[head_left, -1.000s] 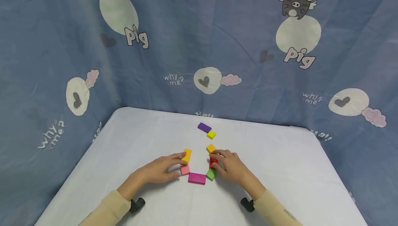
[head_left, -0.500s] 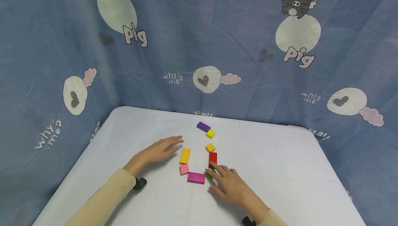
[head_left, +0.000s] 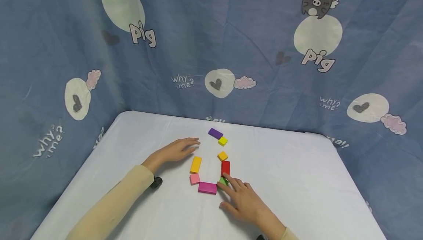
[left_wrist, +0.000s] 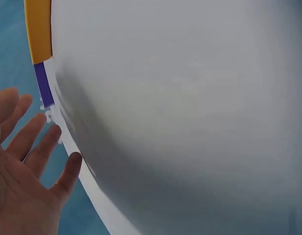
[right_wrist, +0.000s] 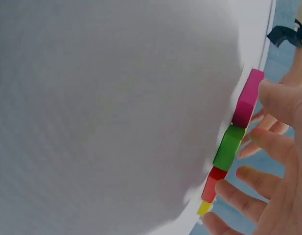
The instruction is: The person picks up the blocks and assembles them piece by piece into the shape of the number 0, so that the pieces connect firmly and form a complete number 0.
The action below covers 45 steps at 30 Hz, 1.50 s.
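My left hand [head_left: 176,149] hovers beyond the long orange block [head_left: 195,164], its fingers spread loosely and holding nothing. Farther off, a purple block [head_left: 216,134] lies at a slant with one corner against a small yellow block [head_left: 223,141]. Over on the near right, my right hand [head_left: 242,200] stretches relaxed fingers over the small green block [head_left: 222,182], partly covering it, with fingertips right at the end of the red block [head_left: 225,168]. In the right wrist view the green block [right_wrist: 229,147] sits between the magenta block [right_wrist: 248,98] and the red one.
A pink block [head_left: 194,179] lies between the orange block and the magenta block [head_left: 207,188]. A small amber block [head_left: 223,155] touches the red block's far end. All lie on a white-covered table [head_left: 281,166], with a blue printed curtain [head_left: 257,42] behind.
My left hand has left the orange block and moved away toward the table's far side. My right hand has let go of the red block and moved nearer, over the green one.
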{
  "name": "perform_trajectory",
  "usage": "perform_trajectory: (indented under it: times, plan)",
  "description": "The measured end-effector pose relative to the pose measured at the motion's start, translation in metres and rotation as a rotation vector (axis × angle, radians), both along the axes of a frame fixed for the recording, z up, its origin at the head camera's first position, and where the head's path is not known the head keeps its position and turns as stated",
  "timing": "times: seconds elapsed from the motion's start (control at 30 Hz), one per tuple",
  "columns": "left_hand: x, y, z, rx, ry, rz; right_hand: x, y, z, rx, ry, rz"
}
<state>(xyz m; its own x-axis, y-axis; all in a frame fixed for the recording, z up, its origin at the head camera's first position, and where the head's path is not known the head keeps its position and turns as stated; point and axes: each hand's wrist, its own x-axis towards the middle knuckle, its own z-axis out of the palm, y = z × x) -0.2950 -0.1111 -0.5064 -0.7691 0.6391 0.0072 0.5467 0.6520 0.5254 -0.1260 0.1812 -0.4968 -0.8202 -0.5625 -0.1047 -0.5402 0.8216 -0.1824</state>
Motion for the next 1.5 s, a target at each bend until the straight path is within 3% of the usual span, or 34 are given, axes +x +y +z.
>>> perform_trajectory:
  times: [0.27, 0.63, 1.0, 1.5]
  plan:
    - [-0.013, 0.02, 0.002, -0.075, 0.001, -0.024, 0.002, 0.0, -0.005, 0.013, -0.005, 0.008]
    - [-0.023, 0.043, 0.001, -0.13, -0.054, -0.045, 0.007, 0.0, -0.003, -0.003, 0.007, 0.033]
    - [-0.026, 0.06, 0.004, -0.178, -0.037, -0.115, 0.008, 0.002, -0.002, -0.007, 0.019, 0.053]
    - [-0.029, 0.073, 0.002, -0.237, -0.009, -0.14, 0.007, 0.002, -0.002, 0.014, 0.021, 0.048]
